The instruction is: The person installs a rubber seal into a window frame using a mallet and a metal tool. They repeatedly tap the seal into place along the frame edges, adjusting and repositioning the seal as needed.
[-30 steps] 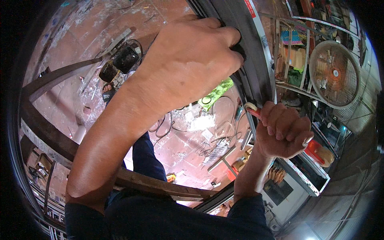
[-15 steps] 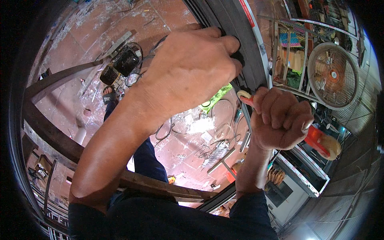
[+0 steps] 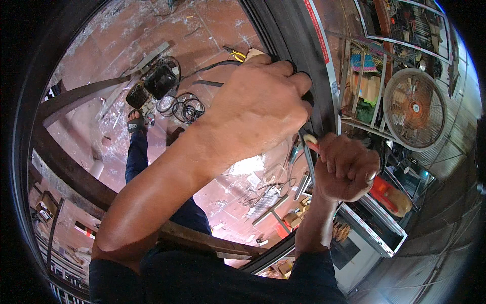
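While our right hand clenches a red-handled tool near the dark frame bar, we'd guess the tool's light, stiff, best gripped mid-handle; can't tell if our left hand is pinching anything.

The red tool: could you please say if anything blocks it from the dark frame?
Nothing visible stands between the red tool in the right hand and the dark frame; the left hand is higher up.
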The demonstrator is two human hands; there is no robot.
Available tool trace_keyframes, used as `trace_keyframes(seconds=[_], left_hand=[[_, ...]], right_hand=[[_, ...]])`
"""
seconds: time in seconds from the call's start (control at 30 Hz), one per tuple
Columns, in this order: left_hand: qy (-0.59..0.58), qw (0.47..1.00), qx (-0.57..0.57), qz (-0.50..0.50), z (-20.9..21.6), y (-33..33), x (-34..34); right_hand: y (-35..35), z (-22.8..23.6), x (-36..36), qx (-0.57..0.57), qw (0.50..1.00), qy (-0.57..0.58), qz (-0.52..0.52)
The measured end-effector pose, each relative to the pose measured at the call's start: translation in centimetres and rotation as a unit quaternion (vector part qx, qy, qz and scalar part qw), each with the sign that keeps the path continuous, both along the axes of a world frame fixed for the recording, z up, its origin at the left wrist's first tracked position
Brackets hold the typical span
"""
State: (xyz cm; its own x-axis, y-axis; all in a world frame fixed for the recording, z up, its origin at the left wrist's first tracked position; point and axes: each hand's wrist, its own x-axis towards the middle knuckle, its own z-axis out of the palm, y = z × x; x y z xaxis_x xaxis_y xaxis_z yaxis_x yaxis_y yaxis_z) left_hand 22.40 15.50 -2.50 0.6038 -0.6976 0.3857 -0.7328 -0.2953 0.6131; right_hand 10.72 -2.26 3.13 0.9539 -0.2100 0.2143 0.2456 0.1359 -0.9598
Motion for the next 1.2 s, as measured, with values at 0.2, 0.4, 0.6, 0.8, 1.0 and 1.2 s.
trace_keyframes(seconds=[0.2, 0.4, 0.6, 0.8, 1.0, 1.2], left_hand=[[-0.004, 1.000, -0.015, 0.002, 0.0, -0.1, 0.1], [0.040, 0.998, 0.024, 0.035, 0.1, 1.6, 2.1], [0.048, 0.997, 0.019, 0.052, 0.4, 1.5, 2.2], [0.053, 0.997, 0.006, 0.064, 0.1, 1.4, 2.1], [0.134, 0.988, 0.006, 0.076, 0.3, 1.2, 2.2], [0.166, 0.983, -0.005, 0.082, 0.5, 0.9, 2.3]], right_hand=[[0.3, -0.1, 1.6, 0.006, 1.000, 0.005, 0.025], [0.1, 0.1, 1.6, -0.024, 0.999, 0.002, 0.022], [0.3, 1.1, 2.3, -0.063, 0.997, -0.023, 0.049], [1.2, 0.3, 3.4, 0.026, 1.000, 0.002, 0.002], [1.7, 0.1, 4.3, 0.003, 0.999, 0.036, 0.003], [1.5, -0.7, 3.6, 0.096, 0.995, 0.016, -0.005]])
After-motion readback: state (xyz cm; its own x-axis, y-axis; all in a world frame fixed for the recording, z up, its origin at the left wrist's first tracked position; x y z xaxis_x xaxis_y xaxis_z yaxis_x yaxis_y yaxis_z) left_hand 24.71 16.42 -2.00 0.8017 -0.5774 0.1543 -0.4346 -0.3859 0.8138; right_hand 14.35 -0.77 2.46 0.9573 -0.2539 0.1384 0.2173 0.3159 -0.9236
